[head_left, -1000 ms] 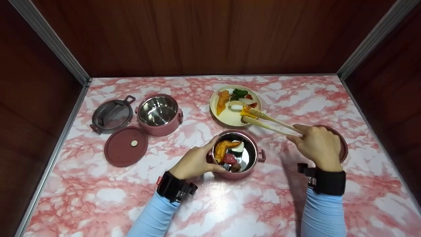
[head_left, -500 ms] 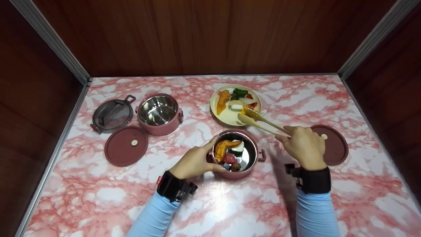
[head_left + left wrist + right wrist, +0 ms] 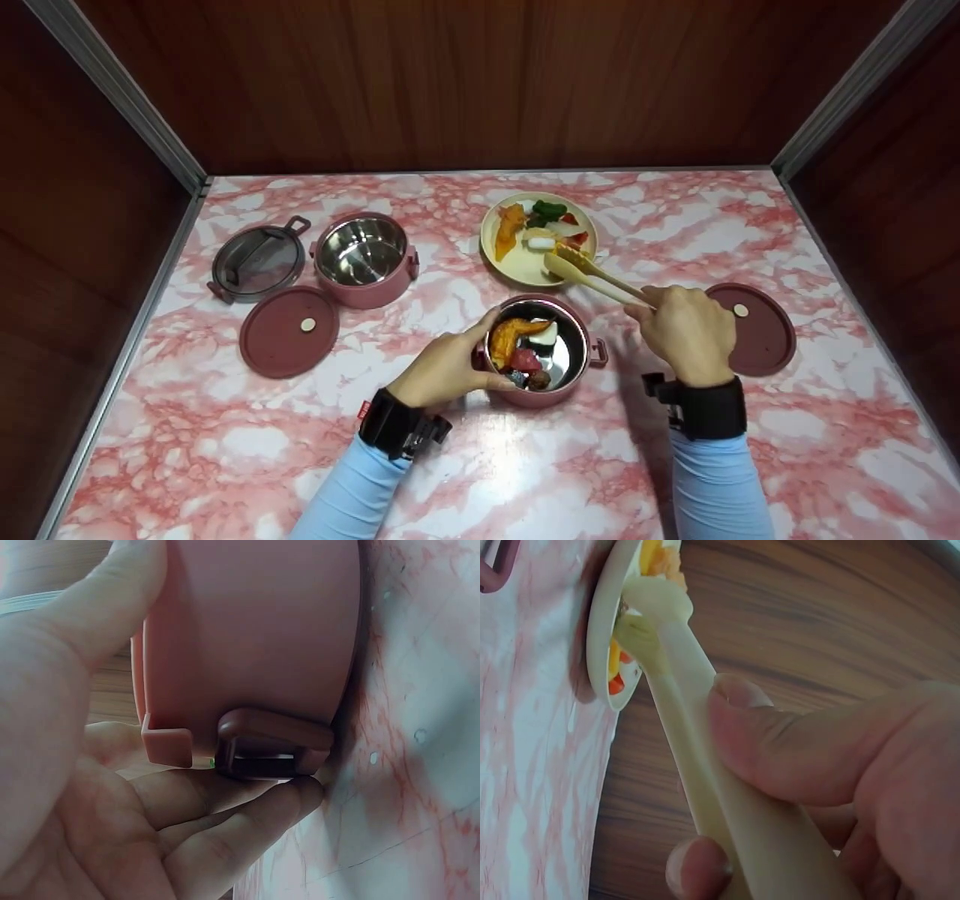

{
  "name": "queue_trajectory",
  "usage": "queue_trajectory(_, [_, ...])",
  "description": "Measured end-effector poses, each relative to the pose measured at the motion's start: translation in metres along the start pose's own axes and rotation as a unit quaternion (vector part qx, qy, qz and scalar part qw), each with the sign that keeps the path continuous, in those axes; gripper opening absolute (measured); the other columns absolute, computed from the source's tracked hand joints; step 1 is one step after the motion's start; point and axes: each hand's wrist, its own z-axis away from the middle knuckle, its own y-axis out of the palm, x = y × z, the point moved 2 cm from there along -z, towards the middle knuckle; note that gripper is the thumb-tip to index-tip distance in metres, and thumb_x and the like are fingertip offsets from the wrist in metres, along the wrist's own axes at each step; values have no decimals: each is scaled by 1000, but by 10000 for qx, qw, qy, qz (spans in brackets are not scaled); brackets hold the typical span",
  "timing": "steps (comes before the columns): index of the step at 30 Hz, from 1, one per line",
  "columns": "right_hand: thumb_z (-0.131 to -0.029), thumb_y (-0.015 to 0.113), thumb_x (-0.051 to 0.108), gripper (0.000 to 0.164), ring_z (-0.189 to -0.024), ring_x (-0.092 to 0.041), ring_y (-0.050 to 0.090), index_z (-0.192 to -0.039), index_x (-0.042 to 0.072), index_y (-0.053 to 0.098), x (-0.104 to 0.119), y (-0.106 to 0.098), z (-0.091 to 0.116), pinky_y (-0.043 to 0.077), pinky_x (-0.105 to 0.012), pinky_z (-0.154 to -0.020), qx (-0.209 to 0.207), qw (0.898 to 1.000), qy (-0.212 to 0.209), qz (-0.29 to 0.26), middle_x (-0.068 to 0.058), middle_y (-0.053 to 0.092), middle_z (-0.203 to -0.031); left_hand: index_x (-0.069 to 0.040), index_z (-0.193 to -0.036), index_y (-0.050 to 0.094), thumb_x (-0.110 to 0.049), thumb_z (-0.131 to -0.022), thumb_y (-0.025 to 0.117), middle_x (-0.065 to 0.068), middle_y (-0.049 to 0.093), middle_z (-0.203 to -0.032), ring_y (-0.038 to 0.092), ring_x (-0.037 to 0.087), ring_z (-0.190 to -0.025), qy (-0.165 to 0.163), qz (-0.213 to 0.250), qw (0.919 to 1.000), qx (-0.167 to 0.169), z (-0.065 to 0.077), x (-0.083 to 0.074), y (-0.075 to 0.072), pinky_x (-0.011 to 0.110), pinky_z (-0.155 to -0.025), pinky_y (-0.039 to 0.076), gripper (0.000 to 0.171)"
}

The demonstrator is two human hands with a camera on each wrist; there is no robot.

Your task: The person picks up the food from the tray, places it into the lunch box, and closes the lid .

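My left hand holds the left side of a pink steel-lined food pot, thumb at the near rim. Inside lie a chicken wing, a white-and-dark piece, a red piece and a small brown ball. In the left wrist view, my fingers lie by the pot's handle. My right hand grips pale tongs, thumb along one arm. Their tips reach over the near right part of a cream plate, by yellow food, and partly hide what is there.
The plate also bears orange, green, white and red food pieces. At the left stand a second steel-lined pot, a clear-topped lid with a handle and a dark red disc lid. Another such lid lies at the right.
My right hand has moved left with the tongs, whose arms have come closer together over the plate's edge. The right disc lid shows more now. My left hand stays on the pot.
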Motion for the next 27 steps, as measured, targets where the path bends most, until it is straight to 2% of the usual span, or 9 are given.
queue_trajectory(11, [-87,73,46,33,-59,-42,59,-110,24,77,-4,-7,1,35,-49,-42,97,9997,29,-203,-20,64,-73,-21,-160,18,-63,-70,80,21,58,-134,61,29,-112,-28,32,10000,18,1,-2,-1,39,-99,46,117])
queue_trajectory(19, [-85,75,46,37,-58,-39,59,-114,22,76,0,-3,-1,37,-49,-43,290,9995,6,-158,-19,65,-75,-21,-160,17,-62,-71,80,20,56,-137,60,31,-114,-4,104,9999,15,1,-1,-1,40,-99,46,117])
queue_trajectory(23, [-85,75,45,36,-62,-43,60,-112,22,76,3,3,-3,38,-51,-45,305,9994,7,-148,-22,65,-78,-22,-160,16,-60,-71,81,20,56,-137,60,31,-115,18,141,9999,16,1,-1,-1,41,-100,45,116])
queue_trajectory(27, [-86,74,44,28,-63,-43,60,-102,21,75,4,12,-5,38,-52,-45,222,9994,-212,-175,-20,65,-75,-23,-160,16,-60,-72,80,20,56,-137,60,31,-115,49,131,9999,10,1,-1,-1,42,-99,45,115])
